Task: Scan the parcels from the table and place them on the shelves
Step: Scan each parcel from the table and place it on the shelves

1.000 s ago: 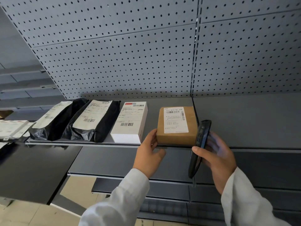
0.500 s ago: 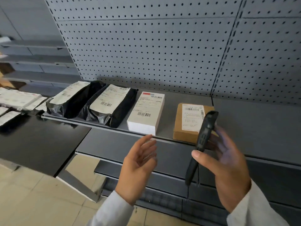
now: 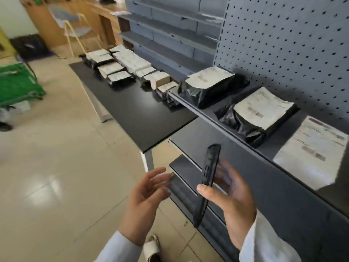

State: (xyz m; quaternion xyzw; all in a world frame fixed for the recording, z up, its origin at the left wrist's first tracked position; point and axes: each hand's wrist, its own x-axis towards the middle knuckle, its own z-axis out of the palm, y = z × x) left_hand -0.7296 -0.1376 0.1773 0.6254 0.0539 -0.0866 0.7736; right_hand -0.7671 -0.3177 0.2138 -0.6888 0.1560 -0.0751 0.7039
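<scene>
A: What are the fingers doing?

B: The right hand point(image 3: 234, 201) has the scanner point(image 3: 206, 183) pinched between its thumb and the fingers behind it, upright, just in front of the lower shelves. The left hand point(image 3: 145, 197) has its fingers spread and relaxed, holding nothing.

A: And the parcels?

B: Three are in view on the shelf point(image 3: 217, 120): two black bags point(image 3: 211, 87) with white labels, then a white box point(image 3: 311, 150) at the right edge. On the black table point(image 3: 132, 110), further left, a cluster of parcels point(image 3: 120, 69) waits, mostly dark bags with white labels and what looks like a brown box or two.

A: So how far along?

B: I judge it early to midway. A few are shelved, more are left on the table, and the free hand suggests the next one is yet to be fetched.

A: Any writing legible?

B: No. The labels show barcode-like dark blocks and lines of print, but all too blurred to read.
</scene>
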